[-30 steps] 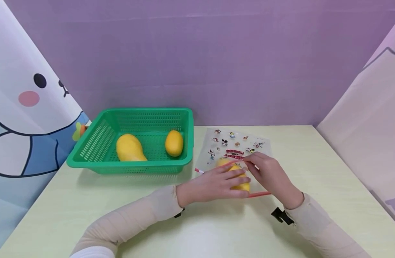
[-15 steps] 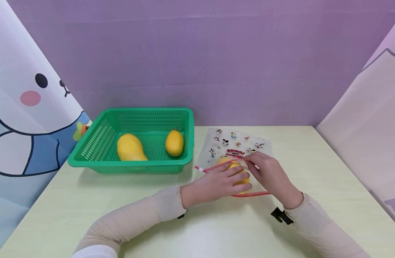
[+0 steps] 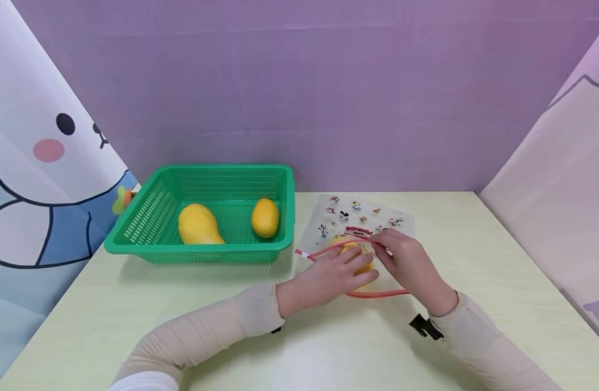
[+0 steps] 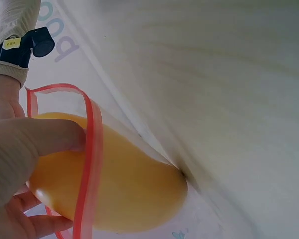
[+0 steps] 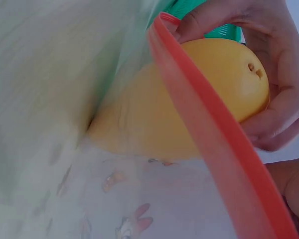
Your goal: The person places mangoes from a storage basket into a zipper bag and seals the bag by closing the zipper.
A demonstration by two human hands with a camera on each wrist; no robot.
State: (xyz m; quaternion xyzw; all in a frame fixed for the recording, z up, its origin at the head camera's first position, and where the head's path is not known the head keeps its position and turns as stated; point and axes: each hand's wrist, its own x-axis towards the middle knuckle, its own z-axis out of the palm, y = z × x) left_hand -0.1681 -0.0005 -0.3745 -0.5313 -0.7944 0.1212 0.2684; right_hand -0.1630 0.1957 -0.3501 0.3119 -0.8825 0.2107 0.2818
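Note:
My left hand [image 3: 328, 277] grips a yellow mango [image 4: 139, 184] at its fat end, thumb on one side and fingers on the other. Most of the mango lies within a clear zip bag [image 3: 311, 231] printed with cartoon figures, its narrow end foremost. The bag's red-edged mouth [image 5: 214, 114] gapes around the fruit and my left fingertips. My right hand [image 3: 411, 263] pinches the upper lip of the mouth near its right end, holding it up off the lower lip. In the head view my left hand hides part of the mango.
Left of the bag stands a green plastic basket [image 3: 252, 247] holding a large mango [image 3: 199, 224] and a smaller mango [image 3: 265, 217]. Behind the pale table [image 3: 475, 244] rises a purple backdrop [image 3: 328, 98], with printed cloth panels on both sides.
My left hand has pushed the mango slightly farther into the bag, and more of the lower red edge shows. My right hand keeps its pinch on the upper lip almost unmoved.

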